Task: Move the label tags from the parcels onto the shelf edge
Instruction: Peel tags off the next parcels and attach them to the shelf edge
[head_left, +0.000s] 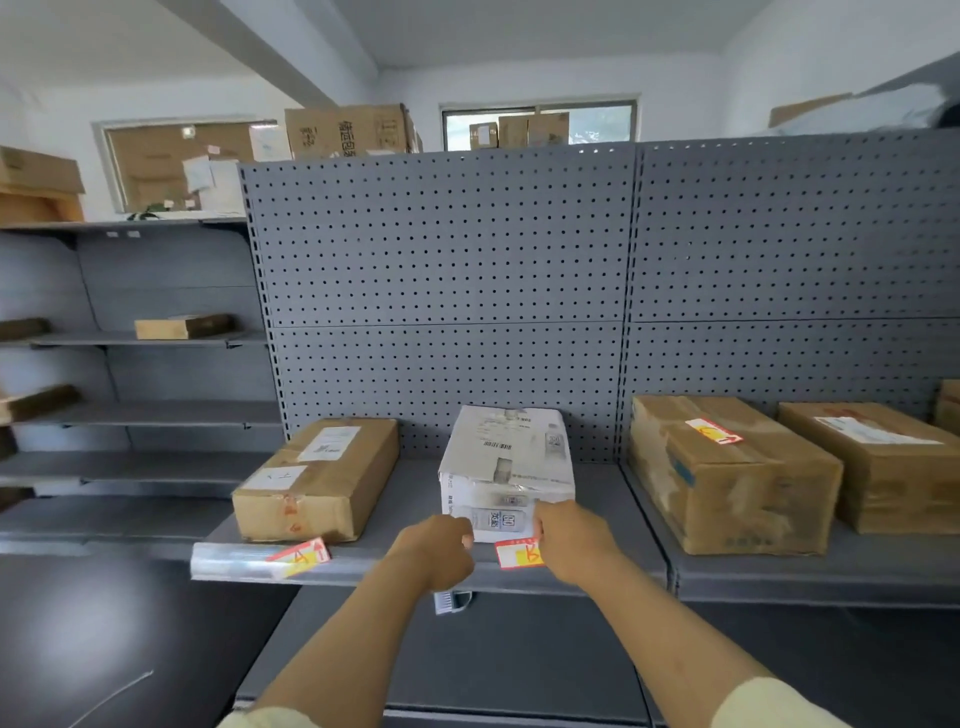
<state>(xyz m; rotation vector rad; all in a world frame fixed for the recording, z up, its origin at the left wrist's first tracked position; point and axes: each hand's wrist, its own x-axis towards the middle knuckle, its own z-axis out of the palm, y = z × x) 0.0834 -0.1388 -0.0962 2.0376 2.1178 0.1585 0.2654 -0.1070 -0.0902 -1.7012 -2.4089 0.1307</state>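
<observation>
Low centre, a red-bordered tag (517, 554) with yellow patch lies on the shelf edge (363, 570); right hand (569, 540) pinches it; left hand (441, 545) is fisted.

tag on shelf edge (300, 557): "A" | white parcel (506, 467): print too blurred to read

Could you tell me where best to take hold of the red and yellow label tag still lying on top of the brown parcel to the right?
Probably by the near end of the label tag, pinched between fingertips from the front. It lies flat and slanted on the brown parcel's top, with both hands on that side.
</observation>
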